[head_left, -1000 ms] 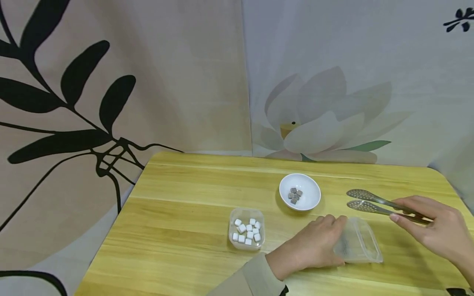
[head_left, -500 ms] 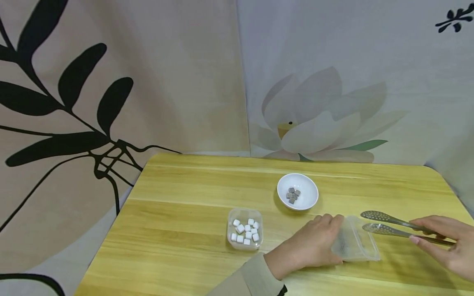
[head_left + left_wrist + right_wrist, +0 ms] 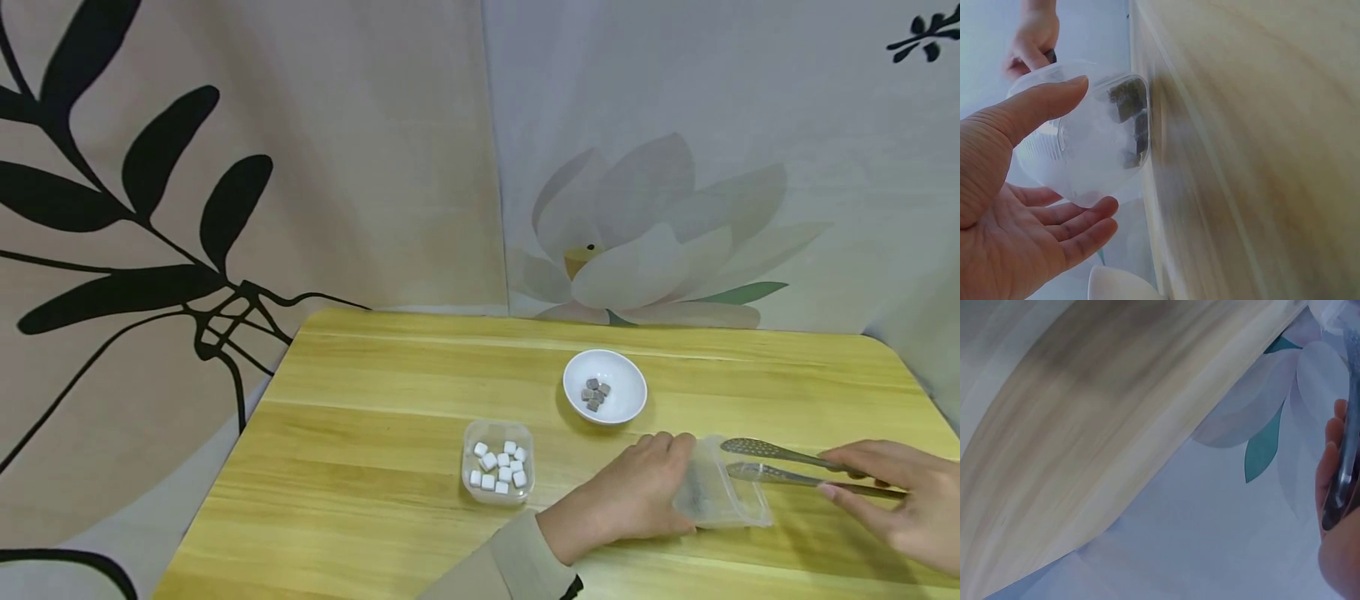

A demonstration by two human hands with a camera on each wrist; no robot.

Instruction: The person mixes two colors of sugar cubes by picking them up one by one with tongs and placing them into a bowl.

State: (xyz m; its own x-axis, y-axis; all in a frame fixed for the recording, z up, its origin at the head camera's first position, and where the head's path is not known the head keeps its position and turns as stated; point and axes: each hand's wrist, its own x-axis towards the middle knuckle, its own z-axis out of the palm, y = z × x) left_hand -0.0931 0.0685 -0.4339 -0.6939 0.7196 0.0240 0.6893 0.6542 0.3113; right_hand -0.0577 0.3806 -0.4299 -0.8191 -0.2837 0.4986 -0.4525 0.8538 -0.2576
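Note:
My left hand [image 3: 637, 496] grips a clear plastic container [image 3: 731, 492] tipped on its side on the table, its opening to the right. Through its wall, the left wrist view shows several dark cubes [image 3: 1125, 103] lying against the lower side. My right hand [image 3: 896, 496] holds metal tongs [image 3: 761, 449] with perforated ends, pinched between thumb and fingers. The two tong tips stand apart at the container's mouth; whether they are inside it I cannot tell. In the right wrist view, only the tong handle [image 3: 1341, 494] and part of the hand appear at the right edge.
Behind the left hand stands a white bowl [image 3: 626, 407] with several small grey cubes [image 3: 593, 395] in it. To the left sits a clear square tub [image 3: 497, 497] of white cubes [image 3: 488, 461]. The wooden table [image 3: 360, 475] ends at a patterned cloth backdrop [image 3: 390, 167].
The tongs in my right hand have come down nearer the table, first moving right, then slightly left towards the container's mouth. My left hand and the container have stayed in place.

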